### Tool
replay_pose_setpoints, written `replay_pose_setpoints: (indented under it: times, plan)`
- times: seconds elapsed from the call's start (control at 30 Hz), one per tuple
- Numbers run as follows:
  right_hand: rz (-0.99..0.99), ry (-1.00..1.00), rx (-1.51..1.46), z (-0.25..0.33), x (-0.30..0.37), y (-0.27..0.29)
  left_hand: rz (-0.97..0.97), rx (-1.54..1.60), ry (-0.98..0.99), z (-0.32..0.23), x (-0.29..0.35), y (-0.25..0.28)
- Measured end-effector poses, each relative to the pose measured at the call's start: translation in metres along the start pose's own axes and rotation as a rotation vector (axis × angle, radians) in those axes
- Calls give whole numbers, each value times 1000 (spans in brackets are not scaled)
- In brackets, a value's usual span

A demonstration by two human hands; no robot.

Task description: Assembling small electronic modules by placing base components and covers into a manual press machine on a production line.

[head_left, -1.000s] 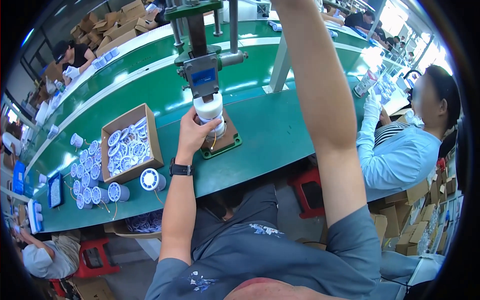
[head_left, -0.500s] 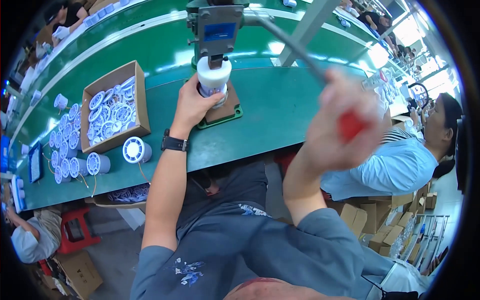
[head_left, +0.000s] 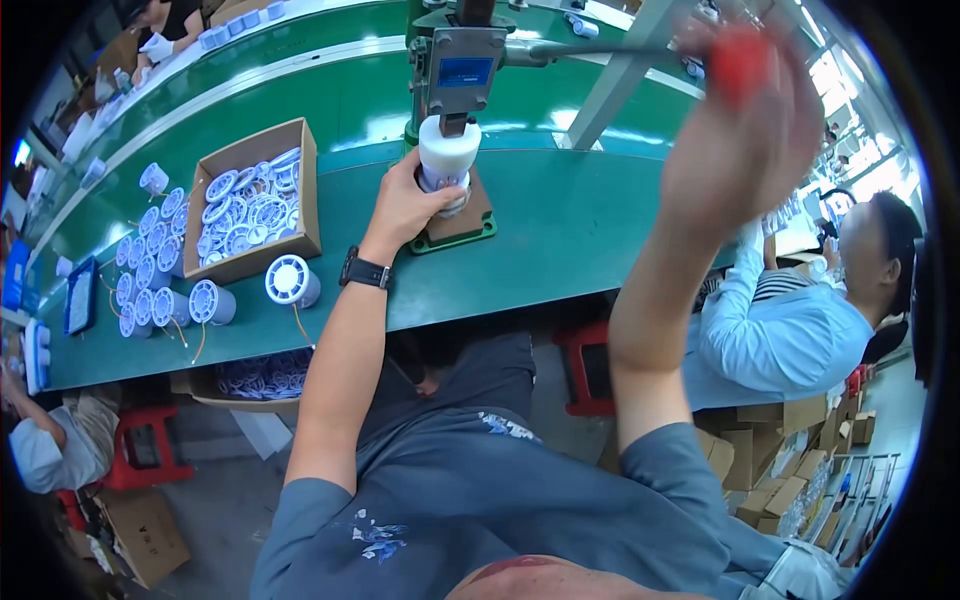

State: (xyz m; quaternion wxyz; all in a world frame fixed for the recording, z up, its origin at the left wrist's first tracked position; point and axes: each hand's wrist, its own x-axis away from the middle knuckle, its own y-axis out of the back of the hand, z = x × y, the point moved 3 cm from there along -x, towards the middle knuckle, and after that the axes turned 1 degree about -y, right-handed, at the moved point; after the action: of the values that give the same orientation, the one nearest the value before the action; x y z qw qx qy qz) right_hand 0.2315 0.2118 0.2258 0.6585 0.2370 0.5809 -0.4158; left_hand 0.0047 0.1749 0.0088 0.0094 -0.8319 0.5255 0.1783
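My left hand (head_left: 410,208) is wrapped round a small white cylindrical housing (head_left: 432,180) standing on the base of a hand press (head_left: 465,70). A thick white round block (head_left: 448,150) sits right above the housing, against the press ram; whether it is joined to the ram I cannot tell. Raised on the right, my right hand (head_left: 765,140) is blurred but closed round the red-knobbed end (head_left: 740,65) of the press lever (head_left: 610,50). The lever runs out nearly level from the press head.
Left of the press, a cardboard box (head_left: 312,200) holds many white slotted rings. Several white cylindrical housings (head_left: 290,280) with orange wires stand beside it on the green table (head_left: 540,240). A metal post (head_left: 610,90) rises behind. A person in light blue (head_left: 790,340) sits close at right.
My right hand has swung the lever upward, from a downward slant to nearly level. My left hand stays round the housing under the press. The whole view has shifted slightly.
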Motion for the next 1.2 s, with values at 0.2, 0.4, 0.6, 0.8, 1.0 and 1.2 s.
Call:
replay_pose_setpoints:
  times: [0.2, 0.4, 0.6, 0.8, 1.0, 1.2]
  plan:
    - [117, -132, 319, -65, -42, -7, -293, -230, -337, -96, 37, 38]
    - [169, -564, 513, -103, 157, 10, -488, -941, -262, -85, -32, 300]
    - [236, -756, 404, -119, 205, -29, -290, -1328, 347, 47, -69, 483]
    - [231, -818, 424, -119, 216, -24, -126, -1342, 413, 117, -88, 485]
    - [93, -660, 357, -112, 213, -23, -45, -1241, 176, 80, -123, 447]
    - [48, -708, 629, -101, 203, 0, 125, -1221, -190, -119, -46, 276]
